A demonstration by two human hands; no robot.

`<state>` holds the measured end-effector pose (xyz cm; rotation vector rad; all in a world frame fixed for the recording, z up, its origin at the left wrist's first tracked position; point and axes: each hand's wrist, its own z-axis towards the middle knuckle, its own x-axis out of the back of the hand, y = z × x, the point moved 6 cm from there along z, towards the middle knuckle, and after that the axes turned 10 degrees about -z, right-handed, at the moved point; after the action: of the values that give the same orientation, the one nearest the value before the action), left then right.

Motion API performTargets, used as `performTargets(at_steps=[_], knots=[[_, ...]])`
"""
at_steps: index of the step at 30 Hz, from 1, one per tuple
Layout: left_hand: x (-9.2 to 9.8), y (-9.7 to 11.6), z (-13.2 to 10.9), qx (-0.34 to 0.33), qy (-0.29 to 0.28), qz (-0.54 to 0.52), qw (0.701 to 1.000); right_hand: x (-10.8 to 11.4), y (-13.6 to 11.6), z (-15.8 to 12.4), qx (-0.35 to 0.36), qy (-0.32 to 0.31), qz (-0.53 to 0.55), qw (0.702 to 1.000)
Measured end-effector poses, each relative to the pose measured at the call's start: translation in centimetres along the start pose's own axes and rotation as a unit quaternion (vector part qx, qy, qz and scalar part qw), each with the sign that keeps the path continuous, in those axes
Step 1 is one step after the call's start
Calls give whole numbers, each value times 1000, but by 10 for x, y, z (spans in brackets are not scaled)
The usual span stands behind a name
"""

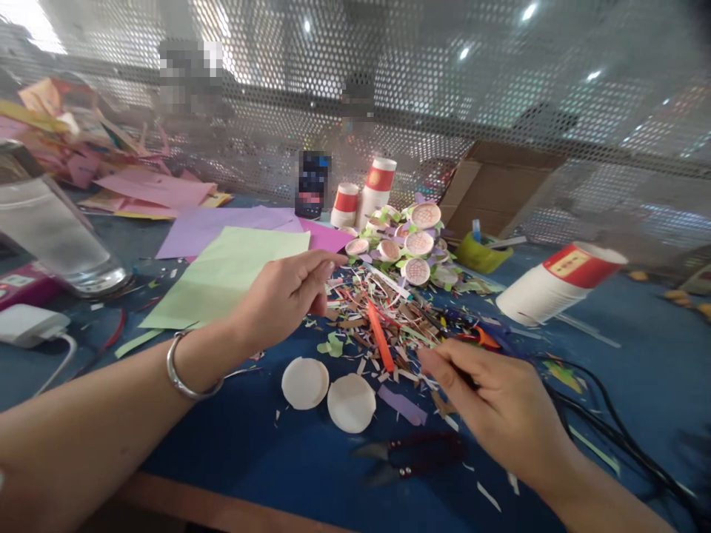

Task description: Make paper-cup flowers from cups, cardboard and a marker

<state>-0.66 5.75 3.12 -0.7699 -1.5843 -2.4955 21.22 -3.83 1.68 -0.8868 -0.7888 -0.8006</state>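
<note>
My left hand (292, 296), a silver bangle on its wrist, hovers by the right edge of a pale green paper sheet (205, 274). Its fingertips are pinched together, and whatever they may hold is too small to make out. Over the right side of a heap of paper scraps (355, 322), my right hand (494, 392) is closed, thumb against curled fingers; its contents are hidden. Between the hands lies an orange pen-like tool (381, 337). Two white paper discs (352, 403) lie side by side in front, near dark-handled thread snips (408, 455).
Small decorated paper-cup pieces (418, 243) are piled behind the scraps. Stacked paper cups (555, 285) lean at right, near black cables (605, 414). A water glass (61, 229) and white charger (33, 326) stand left. A perforated metal screen (266, 118) borders the back.
</note>
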Motion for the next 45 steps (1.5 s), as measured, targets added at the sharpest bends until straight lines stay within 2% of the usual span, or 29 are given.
performTargets(at_steps=[4, 7, 11, 15, 18, 20, 23, 27, 33, 37, 39, 43, 45], knots=[[10, -6, 7, -17, 31, 45, 998, 7, 21, 5, -65, 29, -28, 997], [16, -13, 13, -12, 25, 102, 994, 9, 34, 5, -105, 32, -17, 994], [12, -21, 16, -20, -19, 133, 991, 8, 43, 6, -119, 22, -6, 993], [2, -20, 11, -55, -74, 201, 975, 2, 41, 7, -104, -14, -17, 994], [-3, -24, 7, -27, -129, 258, 957, -3, 36, 7, -88, -41, -10, 995], [-2, -28, 6, 0, -145, 293, 945, -6, 32, 7, -70, -55, -8, 996], [4, -34, 8, 23, -131, 334, 933, -6, 27, 7, -65, -59, 1, 996], [9, -41, 11, 30, -105, 354, 929, -2, 29, 5, -92, -36, -6, 995], [1, -30, 12, -49, -79, 288, 953, 16, 42, 8, -115, 37, -57, 991], [14, -30, 19, -69, -49, 294, 952, 32, 55, 11, -140, 91, -101, 981], [21, -37, 22, -51, -52, 307, 949, 36, 63, 12, -153, 96, -106, 978], [20, -47, 20, -13, -92, 338, 936, 37, 72, 13, -160, 78, -103, 979], [19, -45, 19, -11, -79, 359, 930, 35, 73, 14, -159, 67, -102, 980]])
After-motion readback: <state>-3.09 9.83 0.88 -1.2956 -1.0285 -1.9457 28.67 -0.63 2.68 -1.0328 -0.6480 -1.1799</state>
